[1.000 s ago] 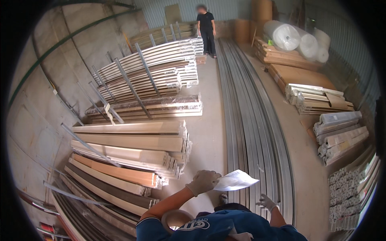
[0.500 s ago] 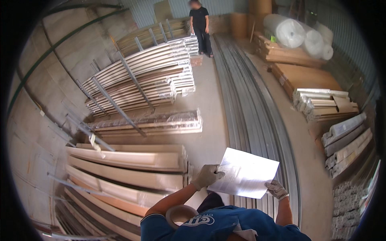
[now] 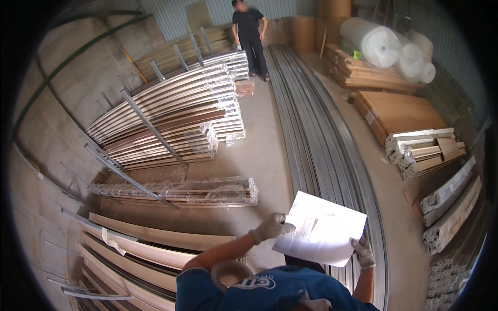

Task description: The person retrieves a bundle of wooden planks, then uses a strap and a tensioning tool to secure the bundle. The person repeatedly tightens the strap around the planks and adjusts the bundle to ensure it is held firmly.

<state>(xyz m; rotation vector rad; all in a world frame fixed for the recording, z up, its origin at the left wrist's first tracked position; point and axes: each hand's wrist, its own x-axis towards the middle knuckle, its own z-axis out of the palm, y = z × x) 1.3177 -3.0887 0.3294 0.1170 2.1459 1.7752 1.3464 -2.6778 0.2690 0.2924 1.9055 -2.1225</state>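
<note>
A white sheet of paper [image 3: 324, 233] is held out in front of my body, bright with glare over its middle. Its left edge is pinched by my left hand [image 3: 270, 228], which wears a pale work glove. On the right edge, my gloved right hand [image 3: 362, 252] grips the sheet with the thumb on top. A roll of tape [image 3: 231, 273] sits around my left upper arm, near the sleeve. Below the paper run long grey metal profiles [image 3: 316, 135], laid lengthwise along the floor.
Wrapped profiles [image 3: 171, 114] are stacked between metal posts on the left, with long beige profiles [image 3: 155, 259] nearer. Cartons [image 3: 402, 111], bubble-wrap rolls [image 3: 371, 41] and more profile bundles line the right side. A person in dark clothes [image 3: 250, 39] stands at the far end.
My view has moved forward along the aisle, so the stacks and the standing person appear nearer. Both hands still hold the paper. The person's arm is now bent toward the hip.
</note>
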